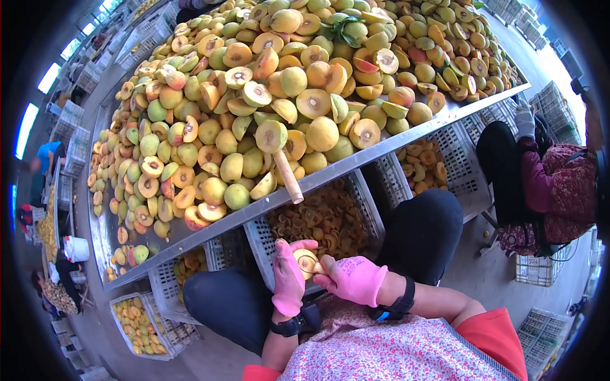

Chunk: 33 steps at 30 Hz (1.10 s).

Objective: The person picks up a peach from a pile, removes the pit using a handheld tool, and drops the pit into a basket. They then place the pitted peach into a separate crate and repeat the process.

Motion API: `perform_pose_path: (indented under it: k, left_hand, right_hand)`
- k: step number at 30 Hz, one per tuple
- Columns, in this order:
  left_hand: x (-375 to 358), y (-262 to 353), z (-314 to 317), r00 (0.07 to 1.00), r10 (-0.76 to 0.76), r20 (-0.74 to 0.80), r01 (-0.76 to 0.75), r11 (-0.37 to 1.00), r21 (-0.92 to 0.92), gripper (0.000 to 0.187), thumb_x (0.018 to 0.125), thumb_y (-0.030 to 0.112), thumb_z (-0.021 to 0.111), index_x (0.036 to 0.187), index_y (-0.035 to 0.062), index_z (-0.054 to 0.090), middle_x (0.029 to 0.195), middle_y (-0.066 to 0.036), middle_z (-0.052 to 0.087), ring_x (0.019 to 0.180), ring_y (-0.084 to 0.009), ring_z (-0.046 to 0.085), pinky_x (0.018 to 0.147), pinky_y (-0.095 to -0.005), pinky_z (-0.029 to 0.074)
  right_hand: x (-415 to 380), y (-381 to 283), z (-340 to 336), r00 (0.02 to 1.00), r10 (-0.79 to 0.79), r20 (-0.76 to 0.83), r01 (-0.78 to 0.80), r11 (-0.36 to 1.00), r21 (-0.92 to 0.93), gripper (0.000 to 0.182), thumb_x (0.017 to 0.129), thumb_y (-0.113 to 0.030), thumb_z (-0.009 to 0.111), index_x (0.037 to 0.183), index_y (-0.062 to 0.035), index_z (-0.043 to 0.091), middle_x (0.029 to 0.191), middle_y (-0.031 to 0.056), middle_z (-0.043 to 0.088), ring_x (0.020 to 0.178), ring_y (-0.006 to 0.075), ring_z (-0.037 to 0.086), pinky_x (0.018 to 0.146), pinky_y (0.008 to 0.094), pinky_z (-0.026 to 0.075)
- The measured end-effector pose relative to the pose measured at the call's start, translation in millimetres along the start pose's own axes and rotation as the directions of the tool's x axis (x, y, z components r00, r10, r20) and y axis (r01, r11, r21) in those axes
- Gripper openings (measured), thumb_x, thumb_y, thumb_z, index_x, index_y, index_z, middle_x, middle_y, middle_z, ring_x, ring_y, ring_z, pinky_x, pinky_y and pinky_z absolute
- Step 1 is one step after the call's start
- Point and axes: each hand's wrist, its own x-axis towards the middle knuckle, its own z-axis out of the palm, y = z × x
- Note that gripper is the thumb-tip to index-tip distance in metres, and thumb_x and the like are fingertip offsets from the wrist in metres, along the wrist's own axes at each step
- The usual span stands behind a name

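My left hand (289, 277), in a pink glove with bare fingertips, is closed around a halved peach (306, 261) whose cut face points up. Against the right side of that half, my gloved right hand (351, 279) is closed in a pinch; whatever its fingers hold is too small to make out. Both hands are over my lap, in front of a plastic crate (257, 238) holding small brown-orange fruit pieces (327, 219). Above them, a wooden handle (289, 178) juts over the metal table's edge (330, 171), its far end among the peaches.
Heaped whole and halved peaches (254, 95) cover the metal table. Under its edge stand more crates, one with fruit pieces (422, 165). A crate of yellow fruit (138, 325) is at lower left. Another person (549, 184) sits at right. A white bucket (76, 249) stands farther left.
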Motion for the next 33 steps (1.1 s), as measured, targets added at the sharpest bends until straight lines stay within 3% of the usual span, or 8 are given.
perform_pose_path:
  k: [4,7,10,13,17,25,31,33]
  left_hand:
    - [0.7,-1.2,2.7,0.998,-0.04,0.042,0.042,0.999,-0.034,0.085,0.105,0.066,0.023,0.098,-0.0027,0.073,0.082,-0.006,0.067,0.072,-0.0143,0.062,0.07,-0.0269,0.051]
    - [-2.8,-1.8,3.1,0.998,0.055,-0.023,-0.054,0.998,0.03,0.086,0.105,0.067,0.022,0.096,-0.0017,0.072,0.082,-0.006,0.067,0.071,-0.0139,0.062,0.069,-0.0261,0.051]
    - [0.9,2.6,2.2,0.996,0.083,-0.017,-0.084,0.984,-0.155,0.084,0.105,0.067,0.021,0.096,0.0002,0.071,0.081,-0.005,0.066,0.073,-0.0135,0.063,0.069,-0.0271,0.051]
    - [-3.3,5.1,5.9,0.99,0.124,-0.069,-0.133,0.982,-0.136,0.082,0.105,0.067,0.021,0.098,0.0006,0.069,0.084,-0.005,0.066,0.075,-0.0139,0.063,0.07,-0.0269,0.051]
    - [-2.1,-7.7,5.0,0.961,0.256,-0.107,-0.263,0.963,-0.051,0.08,0.105,0.066,0.021,0.101,0.0003,0.067,0.095,-0.006,0.066,0.084,-0.0141,0.061,0.077,-0.0281,0.049]
    - [1.6,-9.0,-0.4,0.97,0.201,-0.136,-0.21,0.976,-0.057,0.081,0.105,0.065,0.022,0.095,-0.0002,0.068,0.088,-0.005,0.065,0.078,-0.0137,0.06,0.073,-0.0277,0.048]
    - [6.0,-7.2,-4.4,0.996,0.089,-0.025,-0.09,0.995,-0.044,0.082,0.106,0.064,0.021,0.092,-0.001,0.069,0.082,-0.005,0.065,0.073,-0.0137,0.061,0.07,-0.0273,0.05]
    - [8.1,0.6,-10.7,0.992,-0.007,0.125,0.003,1.0,0.028,0.084,0.105,0.066,0.02,0.092,-0.0015,0.07,0.082,-0.006,0.065,0.075,-0.0139,0.063,0.073,-0.0277,0.052]
  right_hand:
    - [-2.1,0.9,-3.4,0.992,0.053,0.112,-0.061,0.996,0.068,0.039,0.104,-0.042,0.053,0.104,-0.0034,0.046,0.073,0.0228,0.065,0.072,0.0448,0.065,0.061,0.0523,0.049]
    - [-1.8,-3.9,-1.9,0.988,0.081,0.131,-0.096,0.988,0.117,0.045,0.105,-0.042,0.049,0.115,0.0011,0.049,0.083,0.0262,0.068,0.081,0.045,0.067,0.07,0.0527,0.051]
    - [-0.4,-8.3,0.7,0.994,0.089,0.07,-0.1,0.977,0.186,0.045,0.105,-0.043,0.048,0.114,0.0007,0.05,0.083,0.0264,0.068,0.082,0.0454,0.067,0.07,0.0527,0.051]
    - [0.4,-13.3,-2.8,0.99,0.109,0.084,-0.13,0.945,0.299,0.043,0.105,-0.043,0.048,0.113,-0.0004,0.05,0.084,0.0267,0.067,0.083,0.0457,0.067,0.07,0.0525,0.051]
    - [1.2,-8.8,0.8,0.994,0.091,0.058,-0.104,0.948,0.302,0.043,0.105,-0.044,0.049,0.112,-0.0016,0.051,0.079,0.0231,0.068,0.079,0.0458,0.067,0.068,0.0521,0.05]
    - [11.8,-9.5,-4.9,0.994,0.038,0.104,-0.045,0.997,0.062,0.044,0.104,-0.044,0.051,0.106,-0.0005,0.048,0.074,0.0246,0.065,0.075,0.0466,0.065,0.064,0.054,0.049]
    - [10.5,-0.6,-7.7,0.986,0.01,0.165,-0.011,1.0,0.004,0.043,0.104,-0.043,0.052,0.107,-0.0003,0.049,0.076,0.0256,0.065,0.078,0.0452,0.066,0.066,0.0533,0.05]
    - [11.1,1.4,-11.1,0.978,0.032,0.206,-0.043,0.998,0.052,0.042,0.104,-0.042,0.052,0.108,-0.0002,0.05,0.077,0.0259,0.066,0.079,0.0449,0.066,0.067,0.0524,0.05]
